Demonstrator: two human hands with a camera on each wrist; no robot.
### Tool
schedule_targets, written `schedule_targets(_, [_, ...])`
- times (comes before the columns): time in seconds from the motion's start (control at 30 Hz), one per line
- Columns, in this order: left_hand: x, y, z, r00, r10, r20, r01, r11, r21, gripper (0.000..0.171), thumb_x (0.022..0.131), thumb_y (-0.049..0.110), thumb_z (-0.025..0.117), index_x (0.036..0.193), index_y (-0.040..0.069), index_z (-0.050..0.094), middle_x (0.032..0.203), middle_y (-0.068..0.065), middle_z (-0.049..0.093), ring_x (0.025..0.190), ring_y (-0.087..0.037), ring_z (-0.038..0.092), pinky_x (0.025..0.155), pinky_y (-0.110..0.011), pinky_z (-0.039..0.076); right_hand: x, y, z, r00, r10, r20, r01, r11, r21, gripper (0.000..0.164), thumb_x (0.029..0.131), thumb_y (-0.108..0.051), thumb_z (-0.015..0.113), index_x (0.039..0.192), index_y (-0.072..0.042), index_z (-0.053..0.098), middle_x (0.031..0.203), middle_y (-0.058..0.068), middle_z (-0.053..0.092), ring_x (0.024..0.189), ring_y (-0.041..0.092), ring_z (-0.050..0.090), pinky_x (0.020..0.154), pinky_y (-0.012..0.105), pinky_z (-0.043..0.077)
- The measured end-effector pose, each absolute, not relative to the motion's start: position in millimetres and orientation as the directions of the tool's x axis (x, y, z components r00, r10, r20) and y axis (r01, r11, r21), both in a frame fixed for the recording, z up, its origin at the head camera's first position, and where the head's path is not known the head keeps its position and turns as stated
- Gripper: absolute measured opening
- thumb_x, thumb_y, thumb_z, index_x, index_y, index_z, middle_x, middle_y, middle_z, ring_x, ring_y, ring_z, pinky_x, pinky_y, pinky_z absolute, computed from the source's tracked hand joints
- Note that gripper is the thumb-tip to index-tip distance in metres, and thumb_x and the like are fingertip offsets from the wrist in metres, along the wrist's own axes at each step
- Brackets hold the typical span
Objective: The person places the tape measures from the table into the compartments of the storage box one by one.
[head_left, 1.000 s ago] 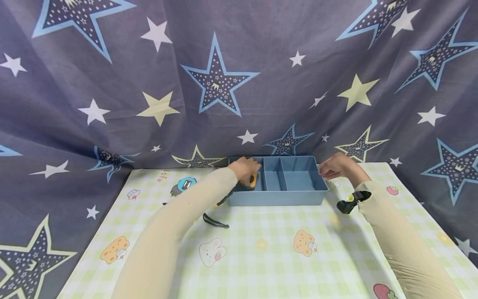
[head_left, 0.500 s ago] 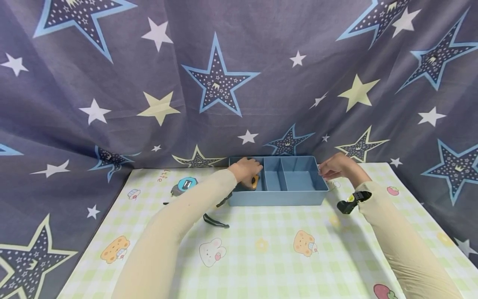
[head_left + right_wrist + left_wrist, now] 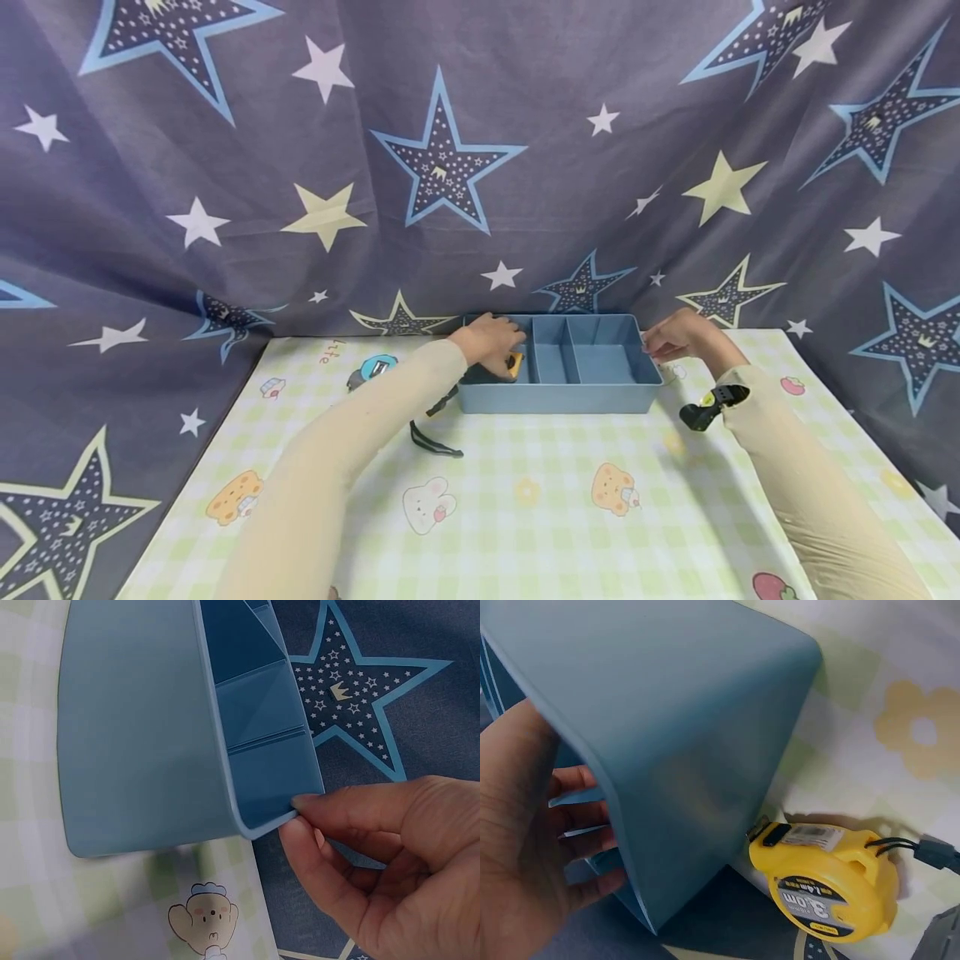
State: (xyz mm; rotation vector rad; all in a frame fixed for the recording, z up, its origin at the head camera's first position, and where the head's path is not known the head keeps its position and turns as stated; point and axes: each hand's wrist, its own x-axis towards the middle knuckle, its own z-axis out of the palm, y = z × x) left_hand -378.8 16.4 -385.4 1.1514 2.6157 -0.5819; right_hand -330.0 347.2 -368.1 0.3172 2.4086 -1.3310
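A blue-grey divided storage box (image 3: 555,400) stands at the back of the table. My left hand (image 3: 491,340) reaches into its left compartment, fingers spread loosely in the left wrist view, with the box's end wall hiding part of them. Right by the thumb shows a yellow-orange and black object (image 3: 516,363), mostly covered by the hand. At the opposite end my right hand (image 3: 678,332) pinches the rim between thumb and fingertips; the right wrist view has the box (image 3: 142,735) and this grip close up. The middle and right compartments hold nothing visible.
A yellow tape measure (image 3: 825,877) with a black wrist cord lies left of the box. Farther left sits a blue and grey tape measure (image 3: 375,367), partly behind my sleeve. A black strap (image 3: 435,442) lies in front. Behind hangs a star-patterned curtain (image 3: 480,167).
My left hand has eased slightly left within the compartment, and the yellow-orange object stays in place beside the thumb. The right hand keeps its hold on the rim. The head view has shifted slightly.
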Motion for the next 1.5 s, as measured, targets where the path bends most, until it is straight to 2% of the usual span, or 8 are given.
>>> schedule_targets(0.17, [-378.1, 7.9, -381.9, -0.674, 0.663, -0.326, 0.738, 0.618, -0.271, 0.079, 0.09, 0.063, 0.064, 0.154, 0.022, 0.043, 0.156, -0.005, 0.046, 0.145, -0.027, 0.042, 0.119, -0.05, 0.034, -328.9, 348.0, -365.7, -0.909, 0.013, -0.417, 0.358, 0.539, -0.762, 0.053, 0.089, 0.007, 0.068, 0.137, 0.02, 0.05, 0.094, 0.005, 0.075, 0.073, 0.011, 0.069, 0.086, 0.036, 0.061])
schedule_targets(0.43, [-375.0, -8.2, -368.1, -0.673, 0.684, -0.28, 0.738, 0.644, -0.2, 0.078, 0.091, 0.058, 0.067, 0.155, 0.019, 0.043, 0.158, -0.007, 0.044, 0.145, -0.03, 0.041, 0.12, -0.054, 0.031, -326.7, 346.6, -366.2, -0.91, 0.004, -0.414, 0.35, 0.54, -0.765, 0.052, 0.089, 0.007, 0.067, 0.136, 0.021, 0.05, 0.086, -0.002, 0.073, 0.071, 0.01, 0.068, 0.083, 0.034, 0.061])
schedule_targets(0.6, [-371.7, -19.2, -358.0, -0.676, 0.705, -0.213, 0.735, 0.664, -0.136, 0.074, 0.092, 0.052, 0.069, 0.153, 0.017, 0.045, 0.157, -0.01, 0.045, 0.144, -0.032, 0.041, 0.12, -0.056, 0.03, -326.1, 347.9, -368.1, -0.912, 0.011, -0.409, 0.346, 0.553, -0.758, 0.052, 0.088, 0.006, 0.067, 0.136, 0.02, 0.051, 0.1, 0.011, 0.077, 0.07, 0.009, 0.069, 0.082, 0.033, 0.062])
schedule_targets(0.7, [-369.9, -27.1, -353.3, -0.68, 0.714, -0.165, 0.732, 0.673, -0.108, 0.071, 0.092, 0.051, 0.069, 0.15, 0.018, 0.049, 0.152, -0.009, 0.048, 0.141, -0.031, 0.044, 0.118, -0.054, 0.033, -326.4, 348.5, -369.1, -0.911, 0.008, -0.411, 0.345, 0.561, -0.753, 0.053, 0.089, 0.006, 0.068, 0.136, 0.02, 0.05, 0.108, 0.014, 0.076, 0.07, 0.009, 0.069, 0.082, 0.033, 0.062])
schedule_targets(0.9, [-364.9, -47.8, -344.6, -0.694, 0.717, -0.064, 0.72, 0.692, -0.054, 0.06, 0.093, 0.053, 0.067, 0.142, 0.02, 0.054, 0.139, -0.004, 0.055, 0.13, -0.027, 0.05, 0.111, -0.052, 0.039, -327.9, 349.3, -369.8, -0.907, -0.007, -0.42, 0.348, 0.55, -0.76, 0.055, 0.089, 0.005, 0.068, 0.138, 0.021, 0.048, 0.089, -0.001, 0.073, 0.072, 0.009, 0.069, 0.083, 0.033, 0.061])
schedule_targets(1.0, [-361.6, -60.3, -341.7, -0.706, 0.708, -0.016, 0.708, 0.706, -0.02, 0.057, 0.094, 0.052, 0.065, 0.139, 0.019, 0.055, 0.134, -0.005, 0.058, 0.123, -0.027, 0.052, 0.107, -0.051, 0.041, -327.8, 349.3, -369.3, -0.909, -0.006, -0.418, 0.347, 0.545, -0.763, 0.056, 0.089, 0.004, 0.069, 0.138, 0.02, 0.048, 0.087, -0.004, 0.073, 0.072, 0.009, 0.069, 0.084, 0.034, 0.061])
schedule_targets(1.4, [-362.1, -104.9, -356.5, -0.758, 0.647, 0.082, 0.652, 0.75, 0.111, 0.056, 0.093, 0.043, 0.068, 0.139, 0.014, 0.056, 0.13, -0.011, 0.06, 0.109, -0.029, 0.054, 0.092, -0.05, 0.046, -325.7, 349.1, -368.3, -0.912, -0.016, -0.41, 0.338, 0.536, -0.773, 0.054, 0.089, 0.005, 0.068, 0.137, 0.022, 0.048, 0.087, -0.001, 0.075, 0.072, 0.01, 0.069, 0.082, 0.033, 0.062])
schedule_targets(1.5, [-361.8, -112.6, -363.4, -0.765, 0.635, 0.102, 0.644, 0.756, 0.118, 0.058, 0.092, 0.043, 0.069, 0.14, 0.014, 0.056, 0.131, -0.012, 0.06, 0.114, -0.031, 0.054, 0.098, -0.055, 0.045, -324.7, 349.8, -368.0, -0.908, -0.022, -0.417, 0.344, 0.529, -0.776, 0.053, 0.089, 0.005, 0.068, 0.136, 0.022, 0.049, 0.086, -0.002, 0.074, 0.072, 0.01, 0.07, 0.082, 0.033, 0.062])
